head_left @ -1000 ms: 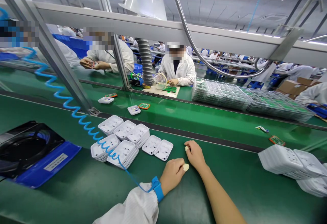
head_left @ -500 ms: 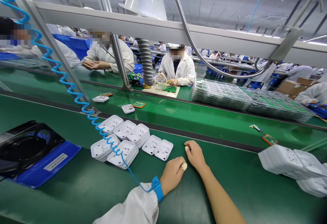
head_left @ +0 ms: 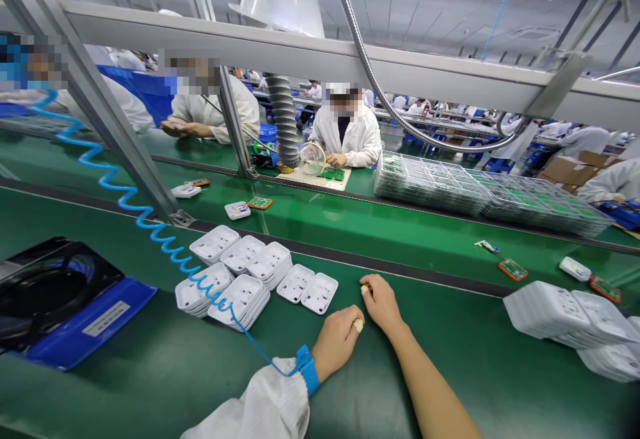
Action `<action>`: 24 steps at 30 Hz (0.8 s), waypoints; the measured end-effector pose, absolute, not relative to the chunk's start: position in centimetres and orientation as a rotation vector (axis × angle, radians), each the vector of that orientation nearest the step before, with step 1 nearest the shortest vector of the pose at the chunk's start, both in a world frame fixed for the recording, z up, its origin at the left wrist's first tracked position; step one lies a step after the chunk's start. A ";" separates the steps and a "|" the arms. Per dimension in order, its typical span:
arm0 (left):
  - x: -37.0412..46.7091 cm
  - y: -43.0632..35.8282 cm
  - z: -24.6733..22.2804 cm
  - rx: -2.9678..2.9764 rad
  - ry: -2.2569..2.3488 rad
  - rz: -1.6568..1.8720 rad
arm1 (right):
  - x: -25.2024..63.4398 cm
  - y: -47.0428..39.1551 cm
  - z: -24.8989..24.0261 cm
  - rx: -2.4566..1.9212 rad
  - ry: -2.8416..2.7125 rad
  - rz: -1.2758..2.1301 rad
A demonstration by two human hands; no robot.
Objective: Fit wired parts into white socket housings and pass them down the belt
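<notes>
My left hand (head_left: 337,342) rests on the green bench with its fingers curled in; a cream-coloured cover shows at the thumb, and a blue strap is round the wrist. Beyond it to the right, my right hand (head_left: 381,304) also lies with bent fingers, a similar cream cover at a fingertip. Whether either hand holds anything is hidden under the fingers. Nearest to my left hand is a single white plastic housing (head_left: 319,293), with another (head_left: 296,283) beside it. Stacks of white housings (head_left: 240,300) stand further left.
A coiled blue cord (head_left: 167,245) crosses over the left stacks. At the left lies a black fan on a blue holder (head_left: 95,332). White stacks (head_left: 545,312) stand at the right. Behind runs a green conveyor (head_left: 380,225) carrying small parts; people sit beyond it.
The parts on the conveyor have shifted left, and another white piece with a board has appeared at the right. The coiled cord has swung left. My hands have hardly moved.
</notes>
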State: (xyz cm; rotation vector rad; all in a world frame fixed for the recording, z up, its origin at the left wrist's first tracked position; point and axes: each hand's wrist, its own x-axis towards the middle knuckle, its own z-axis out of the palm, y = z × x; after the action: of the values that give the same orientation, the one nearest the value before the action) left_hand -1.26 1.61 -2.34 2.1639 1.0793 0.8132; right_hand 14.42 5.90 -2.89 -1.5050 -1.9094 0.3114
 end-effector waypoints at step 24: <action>-1.3 1.6 -2.1 2.159 1.075 0.797 | 16.2 6.6 -2.4 -1.475 -1.911 0.281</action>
State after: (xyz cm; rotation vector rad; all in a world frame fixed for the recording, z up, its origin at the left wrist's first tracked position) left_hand -1.28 1.63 -2.13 2.1586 1.0754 0.7973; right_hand 16.20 6.63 -2.44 -1.4754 -1.9115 0.2815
